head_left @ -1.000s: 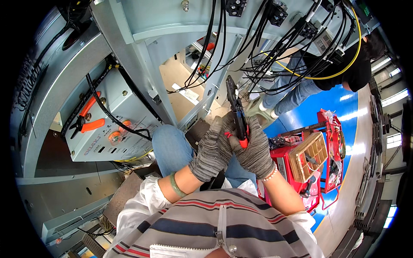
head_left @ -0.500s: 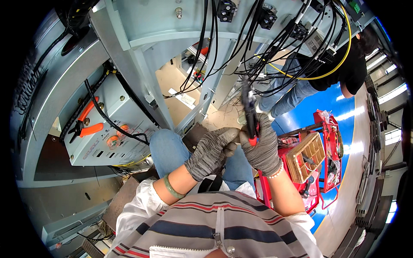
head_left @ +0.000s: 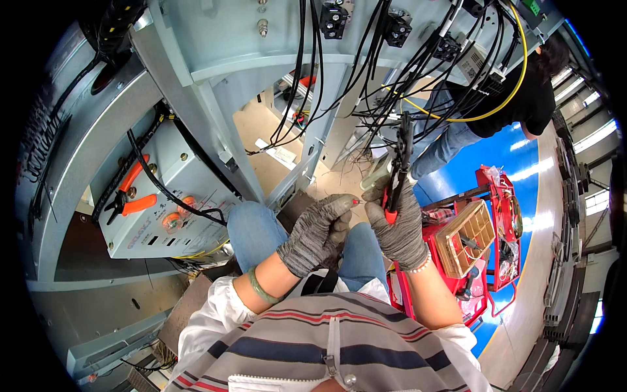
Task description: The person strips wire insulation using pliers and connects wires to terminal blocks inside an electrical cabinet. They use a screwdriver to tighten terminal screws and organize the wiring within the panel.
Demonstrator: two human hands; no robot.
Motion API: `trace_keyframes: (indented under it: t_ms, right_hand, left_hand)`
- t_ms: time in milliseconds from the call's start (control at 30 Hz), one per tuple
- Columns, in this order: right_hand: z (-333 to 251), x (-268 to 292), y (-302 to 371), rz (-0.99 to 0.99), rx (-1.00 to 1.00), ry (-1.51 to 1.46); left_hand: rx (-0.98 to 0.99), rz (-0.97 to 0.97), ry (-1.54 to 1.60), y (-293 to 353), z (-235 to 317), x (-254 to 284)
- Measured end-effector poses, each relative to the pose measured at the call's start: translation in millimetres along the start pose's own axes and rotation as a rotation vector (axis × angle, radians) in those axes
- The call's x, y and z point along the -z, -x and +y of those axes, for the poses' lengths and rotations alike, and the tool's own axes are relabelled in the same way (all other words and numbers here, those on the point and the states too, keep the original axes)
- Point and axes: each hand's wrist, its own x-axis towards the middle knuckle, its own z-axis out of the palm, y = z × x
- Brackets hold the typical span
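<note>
My left hand (head_left: 315, 234), in a grey knit glove, is closed in a pinch in front of my lap. A tiny red-tipped piece (head_left: 356, 202) shows at its fingertips, too small to name surely. To its right my gloved right hand (head_left: 401, 236) is wrapped round a plier-like hand tool (head_left: 400, 160) with a dark head and black-and-red handles. The tool's head points up and away from me. A small gap separates the two hands. Beyond them, bundles of black wires (head_left: 313, 72) hang from the grey metal cabinet frame (head_left: 228, 62).
Orange-handled pliers (head_left: 138, 204) lie on a pale equipment box (head_left: 163, 225) at the left. On the right stand a red tool cart (head_left: 499, 228) and a wooden compartment tray (head_left: 480, 219). A yellow cable (head_left: 516, 85) loops near a person (head_left: 503, 98) in black at upper right.
My hands have drawn slightly apart, and the tool has tilted more upright and rightward. The red-tipped piece has come into sight at my left fingertips.
</note>
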Motion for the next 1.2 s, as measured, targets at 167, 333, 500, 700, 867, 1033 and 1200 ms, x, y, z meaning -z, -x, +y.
trace_keyframes:
  t_ms: [167, 333, 500, 700, 867, 1033, 1200]
  right_hand:
    - [-8, -2, -5, 0.003, 0.092, 0.312]
    - [-29, 4, -17, 0.095, 0.103, 0.211]
    - [-61, 26, -40, 0.116, 0.155, 0.059]
    - [-93, 50, -69, 0.103, 0.448, 0.093]
    - [-132, 50, -87, 0.185, 0.595, 0.178]
    - [-152, 51, -99, 0.203, 0.649, 0.201]
    - [-169, 52, -118, 0.228, 0.814, 0.201]
  left_hand:
    - [-0.014, -0.018, -0.077, 4, -4, 4]
    - [-0.498, 0.104, -0.807, 12, 29, -4]
    - [-1.162, 0.322, -0.981, 47, 119, -58]
    - [-1.603, 0.517, -1.708, 89, 188, -113]
    - [-1.845, 0.436, -2.294, 73, 212, -140]
    - [-1.654, 0.455, -2.446, 65, 214, -152]
    - [-1.668, 0.316, -2.199, 74, 221, -153]
